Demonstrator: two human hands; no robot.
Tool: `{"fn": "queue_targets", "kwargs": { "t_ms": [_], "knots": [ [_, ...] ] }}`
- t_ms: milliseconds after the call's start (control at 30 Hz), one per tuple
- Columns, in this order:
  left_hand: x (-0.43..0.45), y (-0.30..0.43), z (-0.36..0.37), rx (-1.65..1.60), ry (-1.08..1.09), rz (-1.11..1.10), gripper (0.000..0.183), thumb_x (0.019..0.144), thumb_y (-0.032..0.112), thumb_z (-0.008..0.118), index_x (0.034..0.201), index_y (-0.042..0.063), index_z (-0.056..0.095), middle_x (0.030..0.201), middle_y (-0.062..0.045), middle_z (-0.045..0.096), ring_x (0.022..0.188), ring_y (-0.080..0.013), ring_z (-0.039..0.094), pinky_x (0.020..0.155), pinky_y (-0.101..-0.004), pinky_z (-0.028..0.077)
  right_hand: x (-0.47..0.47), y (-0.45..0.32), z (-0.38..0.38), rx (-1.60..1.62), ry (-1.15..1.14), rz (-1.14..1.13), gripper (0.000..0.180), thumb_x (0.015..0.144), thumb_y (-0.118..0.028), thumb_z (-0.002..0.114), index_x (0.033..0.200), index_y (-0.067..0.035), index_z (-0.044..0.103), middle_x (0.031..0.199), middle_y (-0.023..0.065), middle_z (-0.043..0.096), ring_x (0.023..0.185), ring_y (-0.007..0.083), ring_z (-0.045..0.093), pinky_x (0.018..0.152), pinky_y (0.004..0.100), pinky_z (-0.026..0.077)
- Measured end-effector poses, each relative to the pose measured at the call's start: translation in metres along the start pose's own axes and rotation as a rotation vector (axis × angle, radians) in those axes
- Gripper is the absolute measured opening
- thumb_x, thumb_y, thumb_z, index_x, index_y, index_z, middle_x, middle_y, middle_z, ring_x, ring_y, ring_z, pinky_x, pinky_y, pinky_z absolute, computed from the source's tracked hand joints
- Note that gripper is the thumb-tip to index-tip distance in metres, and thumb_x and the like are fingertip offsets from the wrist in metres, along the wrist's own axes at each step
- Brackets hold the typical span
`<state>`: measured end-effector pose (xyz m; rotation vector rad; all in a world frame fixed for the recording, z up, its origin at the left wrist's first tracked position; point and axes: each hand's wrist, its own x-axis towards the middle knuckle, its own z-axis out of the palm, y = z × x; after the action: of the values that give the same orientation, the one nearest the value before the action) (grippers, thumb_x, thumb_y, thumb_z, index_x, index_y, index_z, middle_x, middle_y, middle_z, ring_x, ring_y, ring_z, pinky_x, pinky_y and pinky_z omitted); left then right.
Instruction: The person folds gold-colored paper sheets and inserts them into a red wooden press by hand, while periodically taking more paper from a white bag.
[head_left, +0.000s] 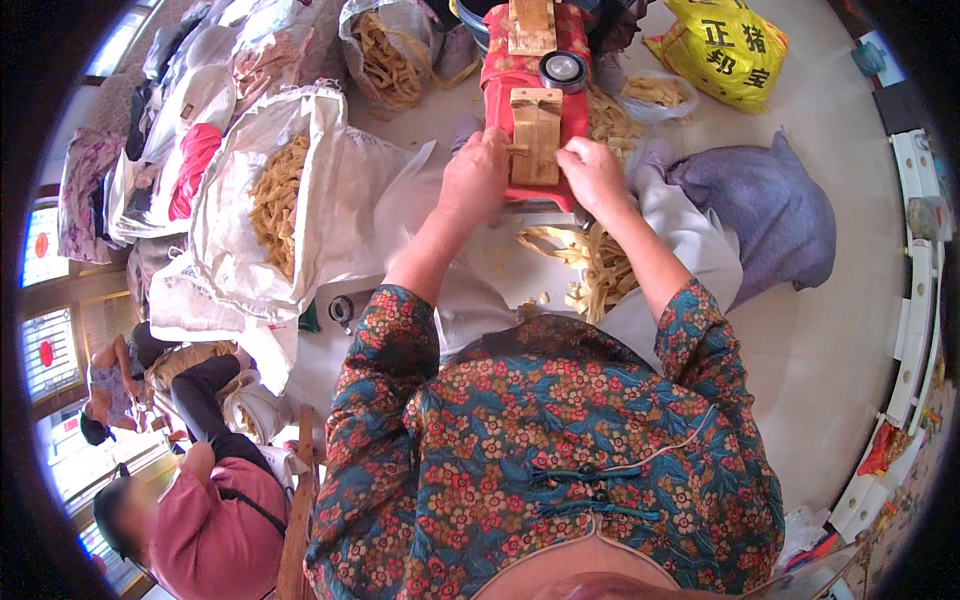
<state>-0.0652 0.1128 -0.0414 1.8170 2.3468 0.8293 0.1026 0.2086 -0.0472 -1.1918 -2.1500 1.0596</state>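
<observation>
A wooden block device (536, 142) with a bracket at its far end rests on a bench covered with red cloth (498, 101). At its left side, my left hand (476, 174) has curled fingers near a short tan piece (517, 149) that touches the block; whether the fingers grip it cannot be made out. My right hand (592, 176) is at the block's right edge, thumb and fingers pinched together, and what is between them is hidden. Beyond the block stand a round black-rimmed metal lid or tin (562, 70) and a second wooden block (532, 30).
Long tan strips (600, 266) hang beside my lap. A white woven sack (319, 195) of tan pieces (279, 206) stands left, and a bag of strips (386, 64) lies beyond it. A blue-grey cloth bundle (765, 214) and yellow bag (720, 56) are right. Co-workers sit at lower left.
</observation>
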Motion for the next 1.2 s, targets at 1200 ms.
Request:
{"fn": "queue_targets", "kwargs": {
  "t_ms": [1200],
  "knots": [
    [-0.106,0.044,-0.108,-1.612,-0.077,-0.739,0.018,0.091,0.012,0.052,0.103,0.001,0.059,0.095,-0.005,0.064,0.079,-0.0112,0.059,0.069,-0.0251,0.048,-0.122,-0.158,-0.009,0.386,-0.249,-0.526,0.011,0.089,-0.008,0.055,0.096,0.0,0.057,0.094,0.0123,0.063,0.09,0.0224,0.06,0.082,0.0343,0.046]
  ]
}}
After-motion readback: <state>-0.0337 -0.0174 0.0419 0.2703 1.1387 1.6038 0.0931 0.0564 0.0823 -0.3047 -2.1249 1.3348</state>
